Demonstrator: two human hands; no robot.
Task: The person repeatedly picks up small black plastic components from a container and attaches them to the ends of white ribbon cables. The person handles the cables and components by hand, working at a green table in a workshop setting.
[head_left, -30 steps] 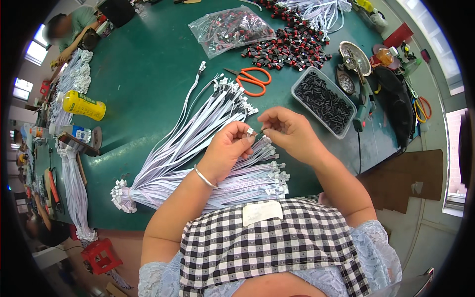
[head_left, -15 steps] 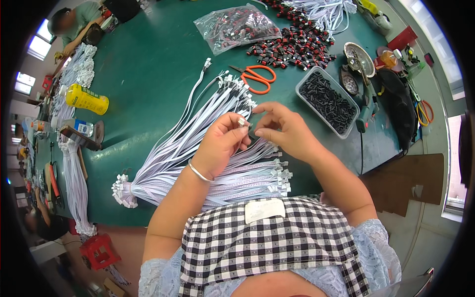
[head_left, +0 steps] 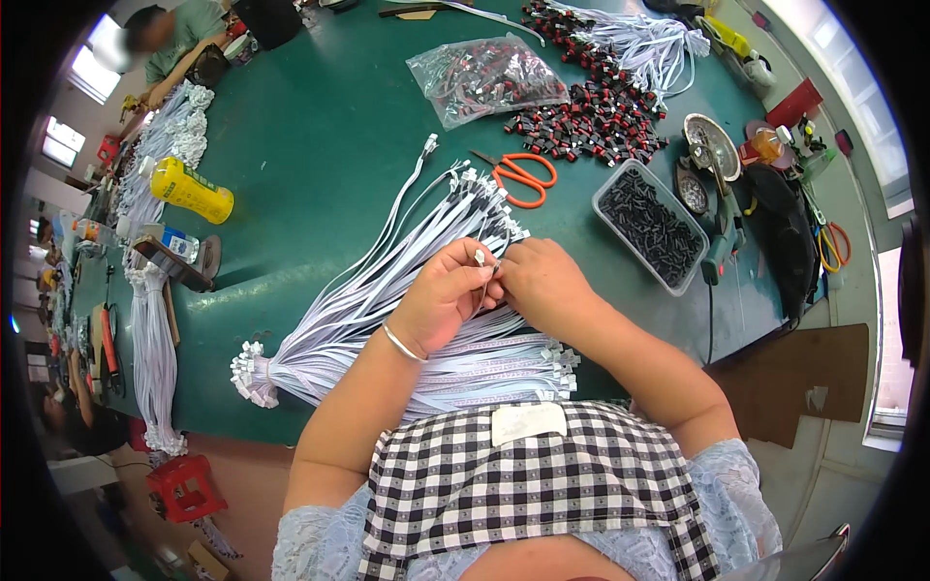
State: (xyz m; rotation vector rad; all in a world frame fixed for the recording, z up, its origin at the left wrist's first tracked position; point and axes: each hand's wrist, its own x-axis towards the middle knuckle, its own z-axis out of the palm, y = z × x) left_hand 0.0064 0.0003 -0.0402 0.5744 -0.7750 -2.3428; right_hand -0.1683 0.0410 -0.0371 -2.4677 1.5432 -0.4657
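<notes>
1. At far left stands a clear bottle (head_left: 181, 244) with a blue-and-white label; the yellow bottle (head_left: 194, 191) beside it has a white cap and dark print on its side.
2. A bundle of white flat cables (head_left: 387, 276) lies on the green table, gathered at its left end and fanned out beneath the hands.
3. The person's left hand (head_left: 448, 290) is closed, thumb and fingertips pinching a small white connector (head_left: 480, 259) upright.
4. Farther back, a clear plastic bag (head_left: 487, 79) holds red-and-black parts.
5. A pale patch (head_left: 528, 424) sits on the checked apron; no writing is legible.
6. The right hand (head_left: 542, 279) bends inward, fingers curled, tips meeting the left's; whether it grips anything cannot be told.
7. At right, a clear tray (head_left: 632, 249) holds many short black pieces.
</notes>
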